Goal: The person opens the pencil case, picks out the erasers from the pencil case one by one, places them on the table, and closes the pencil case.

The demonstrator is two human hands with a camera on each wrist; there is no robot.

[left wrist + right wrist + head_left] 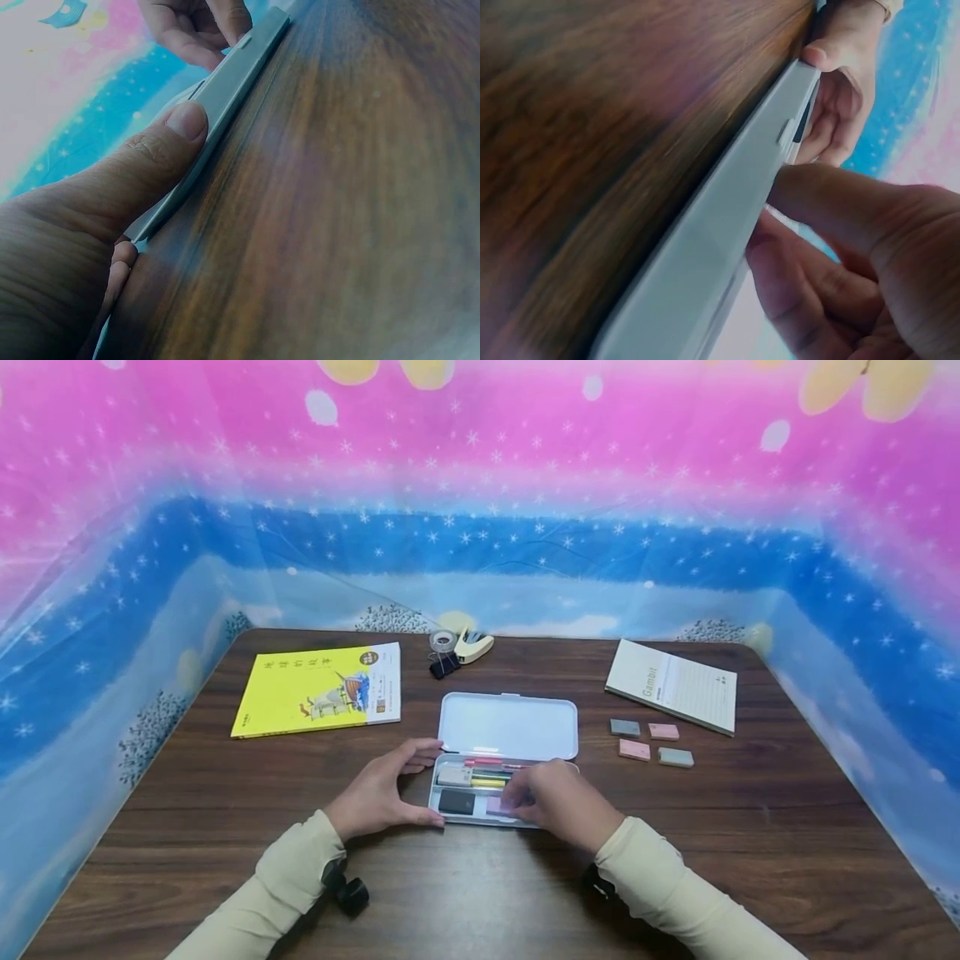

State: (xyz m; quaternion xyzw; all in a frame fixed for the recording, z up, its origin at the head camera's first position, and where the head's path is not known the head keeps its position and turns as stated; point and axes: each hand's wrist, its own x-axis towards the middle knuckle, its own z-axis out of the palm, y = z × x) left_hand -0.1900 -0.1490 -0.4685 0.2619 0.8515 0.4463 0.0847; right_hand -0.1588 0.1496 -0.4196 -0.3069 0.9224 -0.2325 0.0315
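A white pencil case (pixel 507 727) lies on the table with its lid folded back. My left hand (pixel 378 793) grips its left end, thumb on the front corner and fingers toward the hinge; the left wrist view shows the thumb (pixel 154 154) against the front wall. My right hand (pixel 566 802) reaches into the front compartment and pinches a pale pink eraser (pixel 495 806), partly covered by the fingers. Beside it in that compartment sits a black eraser (pixel 457 802). The rear compartment holds a whitish block (pixel 453 776) and several pens or pencils (pixel 487 782).
Right of the case lie several pink and grey erasers (pixel 633 749), with a notebook (pixel 667 689) behind them. A yellow book (pixel 315 692) is at the back left. A tape roll (pixel 442 642), a black binder clip (pixel 445 666) and a cream stapler (pixel 475 647) stand at the back.
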